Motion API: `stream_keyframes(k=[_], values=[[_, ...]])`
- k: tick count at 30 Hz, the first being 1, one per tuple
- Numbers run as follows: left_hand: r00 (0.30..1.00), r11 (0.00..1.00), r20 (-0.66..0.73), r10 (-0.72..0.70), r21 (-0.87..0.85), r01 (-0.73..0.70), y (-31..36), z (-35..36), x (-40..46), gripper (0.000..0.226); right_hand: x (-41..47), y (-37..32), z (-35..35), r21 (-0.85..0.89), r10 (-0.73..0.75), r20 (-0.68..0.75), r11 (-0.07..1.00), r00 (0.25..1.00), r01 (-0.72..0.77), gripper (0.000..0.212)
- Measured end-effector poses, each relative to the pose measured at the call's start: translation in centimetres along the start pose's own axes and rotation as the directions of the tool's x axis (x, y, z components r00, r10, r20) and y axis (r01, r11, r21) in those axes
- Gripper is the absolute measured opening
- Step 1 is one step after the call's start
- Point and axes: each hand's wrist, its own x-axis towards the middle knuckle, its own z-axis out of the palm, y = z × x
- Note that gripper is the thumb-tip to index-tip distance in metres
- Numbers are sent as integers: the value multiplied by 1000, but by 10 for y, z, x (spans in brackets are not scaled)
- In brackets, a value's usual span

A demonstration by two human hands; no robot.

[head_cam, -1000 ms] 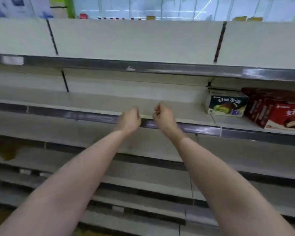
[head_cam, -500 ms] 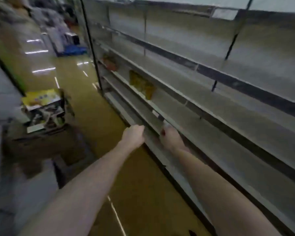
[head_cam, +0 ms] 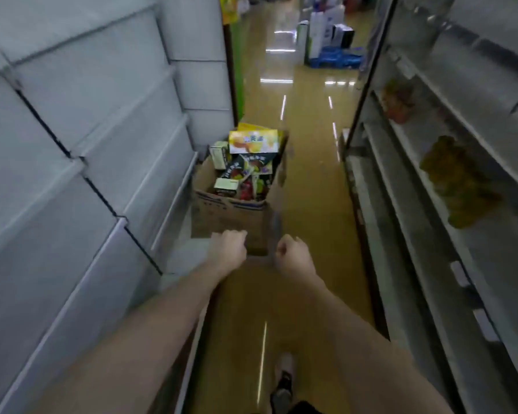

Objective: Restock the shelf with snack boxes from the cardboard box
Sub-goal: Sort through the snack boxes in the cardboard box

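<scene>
Restocking looked barely started at this point: the cardboard box sat on the floor around 12 o'clock, hard against the left-hand shelving, and was crammed with snack boxes. Both fists were curled shut on nothing, left hand and right hand hovering just short of the box's near side at roughly 11 and 1, so no pick was made yet. The shelf running from 1 to 4 o'clock was mostly bare apart from a few blurry packs, so pretty much everything was left to do.
</scene>
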Motion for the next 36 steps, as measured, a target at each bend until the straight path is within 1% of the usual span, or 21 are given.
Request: stream_keyframes(k=[2,4,6,9,11,13,15,19,22,27,29,31,33,36], values=[[998,996,9,-65,-58,66,-19,-11,29,20,42,-7,3,21,-24,35,1000,999,23,12],[992,989,17,-122,-81,123,-33,-20,59,26,82,-13,5,45,-52,64,998,997,49,13],[985,976,-20,-171,-139,167,-43,-24,86,30,120,-19,5,75,-76,76,995,994,70,12],[981,961,-55,-188,-215,172,-51,-27,118,25,168,-29,7,90,-104,66,991,992,98,7],[979,951,-48,-200,-251,182,-53,-31,140,21,195,-36,11,87,-129,73,989,989,122,13],[972,934,-71,-226,-301,195,-62,-28,166,25,221,-41,18,68,-140,107,989,984,134,17],[968,919,-64,-241,-337,206,-78,-19,194,26,251,-41,30,44,-137,127,990,982,132,20],[969,914,-30,-245,-340,221,-109,0,255,19,318,-42,54,-22,-79,176,996,981,84,26],[976,919,5,-217,-337,205,-135,22,311,22,371,-42,73,-49,-12,203,999,979,22,29],[979,917,139,-147,-351,188,-169,53,390,35,443,-40,103,-109,111,236,990,965,-87,30],[978,930,183,-102,-330,159,-179,61,418,40,471,-41,114,-121,143,241,986,960,-116,31],[972,951,232,-36,-290,105,-186,71,442,46,497,-42,123,-128,173,222,981,960,-147,44],[949,968,315,4,-240,76,-189,81,459,54,520,-43,127,-139,186,209,977,960,-159,55],[921,988,388,28,-152,35,-190,92,476,64,555,-46,129,-155,170,237,979,957,-136,60]])
